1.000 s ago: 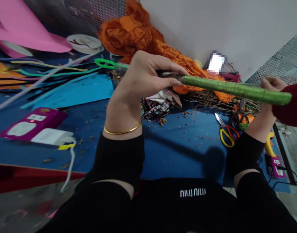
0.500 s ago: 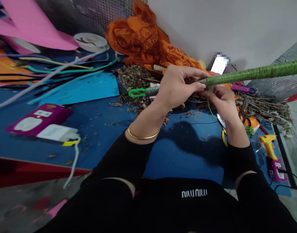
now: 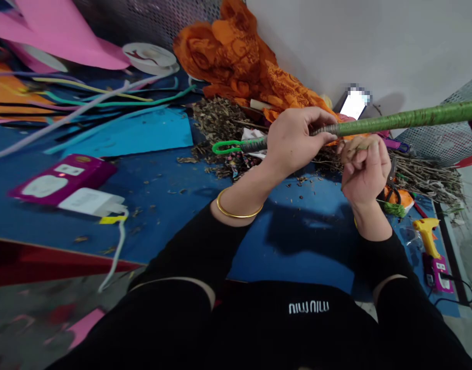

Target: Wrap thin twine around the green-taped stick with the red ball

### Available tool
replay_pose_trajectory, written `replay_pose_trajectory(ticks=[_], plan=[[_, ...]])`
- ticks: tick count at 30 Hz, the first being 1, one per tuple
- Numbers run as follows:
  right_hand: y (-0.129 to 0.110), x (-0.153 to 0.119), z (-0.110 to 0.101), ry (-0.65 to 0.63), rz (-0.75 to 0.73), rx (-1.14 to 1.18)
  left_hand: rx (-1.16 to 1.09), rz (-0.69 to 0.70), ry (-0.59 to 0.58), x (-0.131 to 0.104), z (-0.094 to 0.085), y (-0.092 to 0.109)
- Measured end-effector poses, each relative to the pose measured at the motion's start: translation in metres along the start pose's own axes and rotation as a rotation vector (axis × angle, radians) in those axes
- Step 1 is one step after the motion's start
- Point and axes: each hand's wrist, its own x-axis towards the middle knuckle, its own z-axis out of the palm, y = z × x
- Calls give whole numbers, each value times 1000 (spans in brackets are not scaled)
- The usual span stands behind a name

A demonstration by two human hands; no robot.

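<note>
Left hand point(image 3: 293, 139) is closed on the green-wrapped rod point(image 3: 409, 119), thumb and fingers pinching it at the grey section where the green wrap begins. Rod is up above the table point(image 3: 174, 216), roughly level, tilting slightly up to the right. Its green length runs from the left hand, past the top of the right hand point(image 3: 365, 172) and out of frame; a green loop point(image 3: 225, 152) sticks out at the other end, left of the left hand. Right hand is just below the rod, palm turned up, fingers curled in. Can't tell if it grips a thin strand or is touching the rod. Gold bracelet point(image 3: 239, 215) on the left wrist. Beyond the left hand: orange cloth point(image 3: 236, 56). Left of it and a bit farther out: dry leaf litter point(image 3: 215, 121), then a blue sheet point(image 3: 131, 134). Well left, nearer the body: purple power box point(image 3: 72, 174) with a white adapter point(image 3: 90, 201) plugged in. Beyond the right hand: lit phone point(image 3: 352, 104), partly pixelated. Right of that hand: dry stems point(image 3: 432, 172). Right and nearer the body: yellow glue gun point(image 3: 428, 234) beside a small purple power box point(image 3: 441, 272).
</note>
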Motion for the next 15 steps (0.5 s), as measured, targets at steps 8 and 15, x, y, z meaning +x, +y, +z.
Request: replay_pose_trajectory(ticks=[8, 15], plan=[[-25, -7, -3, 93, 115, 40, 18, -66, 107, -6, 9, 13], [-37, -12, 1, 94, 52, 29, -21, -43, 77, -6, 10, 9]])
